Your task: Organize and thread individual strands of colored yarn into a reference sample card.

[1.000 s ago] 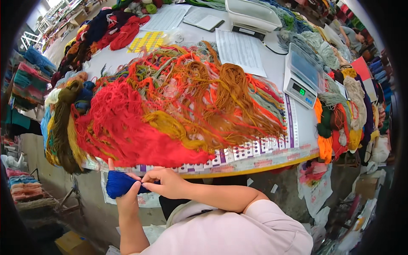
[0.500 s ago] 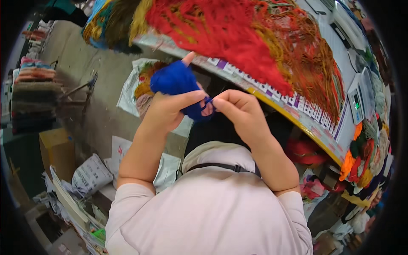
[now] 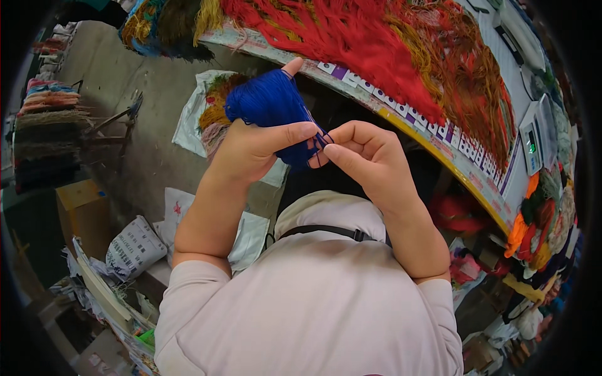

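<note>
A thick bundle of dark blue yarn [image 3: 266,100] is wound around my left hand [image 3: 254,141], over the fingers. One fingertip sticks out at the bundle's upper end, and the left thumb presses across the near side. My right hand [image 3: 370,153] pinches several blue strands beside the left thumb tip, with thumb and forefinger together. These strands run slightly apart from the bundle between the two hands. The other left fingers are mostly hidden under the yarn.
A table with a yellow edge [image 3: 439,160] carries a large heap of red yarn [image 3: 370,50] and rust-brown strands. A scale [image 3: 532,141] stands at its right. On the floor lie a white bag [image 3: 191,119] with coloured yarn and a cardboard box [image 3: 84,213].
Both hands have shifted slightly; the blue bundle has moved a little up and right. Strands now stretch more visibly between the left thumb and the right fingertips.
</note>
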`<state>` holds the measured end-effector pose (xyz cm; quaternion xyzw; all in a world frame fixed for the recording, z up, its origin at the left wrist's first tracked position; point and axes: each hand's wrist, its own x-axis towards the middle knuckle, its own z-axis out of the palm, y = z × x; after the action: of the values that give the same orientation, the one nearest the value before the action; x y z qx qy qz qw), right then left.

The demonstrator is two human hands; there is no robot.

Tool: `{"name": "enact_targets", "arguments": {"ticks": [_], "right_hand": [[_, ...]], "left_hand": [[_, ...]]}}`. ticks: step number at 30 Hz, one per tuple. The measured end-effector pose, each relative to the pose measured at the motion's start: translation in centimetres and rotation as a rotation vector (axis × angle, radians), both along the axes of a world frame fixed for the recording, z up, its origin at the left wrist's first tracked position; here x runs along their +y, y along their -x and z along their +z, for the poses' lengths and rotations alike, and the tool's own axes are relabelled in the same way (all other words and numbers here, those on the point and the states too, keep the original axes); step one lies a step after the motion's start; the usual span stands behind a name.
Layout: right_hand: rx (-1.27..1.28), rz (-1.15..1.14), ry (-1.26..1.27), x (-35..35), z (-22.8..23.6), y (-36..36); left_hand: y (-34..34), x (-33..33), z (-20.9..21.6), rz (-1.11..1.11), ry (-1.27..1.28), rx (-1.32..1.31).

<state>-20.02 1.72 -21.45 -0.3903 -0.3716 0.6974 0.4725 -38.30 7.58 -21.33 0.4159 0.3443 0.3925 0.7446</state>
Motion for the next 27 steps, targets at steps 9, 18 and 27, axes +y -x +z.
{"name": "enact_targets", "arguments": {"ticks": [9, 18, 27], "right_hand": [[0.071, 0.002, 0.014, 0.1, -0.5, -0.1], [0.135, -0.012, 0.032, 0.0, -0.5, 0.0], [0.12, -0.001, 0.059, 0.0, 0.1, -0.5]], "left_hand": [[-0.2, 0.7, -0.3, 0.012, -0.047, -0.01], [0.0, 1.5, -0.7, -0.054, -0.044, -0.069], [-0.8, 1.8, -0.3, -0.108, -0.011, -0.076]]}}
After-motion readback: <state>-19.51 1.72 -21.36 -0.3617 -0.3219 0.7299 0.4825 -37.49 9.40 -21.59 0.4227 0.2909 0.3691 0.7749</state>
